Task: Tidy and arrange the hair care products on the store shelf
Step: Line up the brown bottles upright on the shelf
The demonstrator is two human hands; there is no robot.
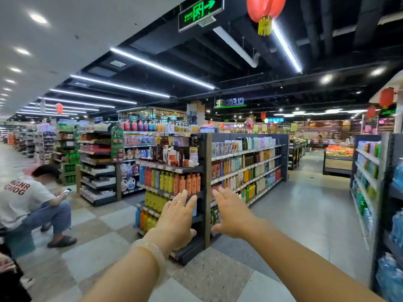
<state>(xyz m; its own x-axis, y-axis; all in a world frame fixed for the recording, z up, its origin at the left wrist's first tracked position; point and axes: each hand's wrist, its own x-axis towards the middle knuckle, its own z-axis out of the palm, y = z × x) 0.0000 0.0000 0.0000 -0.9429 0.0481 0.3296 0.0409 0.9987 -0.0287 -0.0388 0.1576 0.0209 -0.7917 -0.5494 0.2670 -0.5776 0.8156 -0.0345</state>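
Note:
A dark end-cap shelf [206, 171] stands ahead across the aisle, stocked with hair care bottles: orange bottles [188, 183], yellow-green bottles [165, 180] and yellow ones [153, 200] lower down. A long side shelf [246, 166] of more bottles runs back to the right. My left hand [177, 216] is stretched out in front of the end-cap, fingers straight, holding nothing, with a pale bangle on the wrist. Stretched out beside it, my right hand [231, 212] has its fingers extended and is likewise empty. Both hands are in the air, short of the shelf.
A person in a white T-shirt [26, 199] crouches at the left, looking at a phone. Another shelf [370, 177] with blue and green goods stands at the right. Tiled floor [305, 203] stretches between the shelves. More aisles run off to the left.

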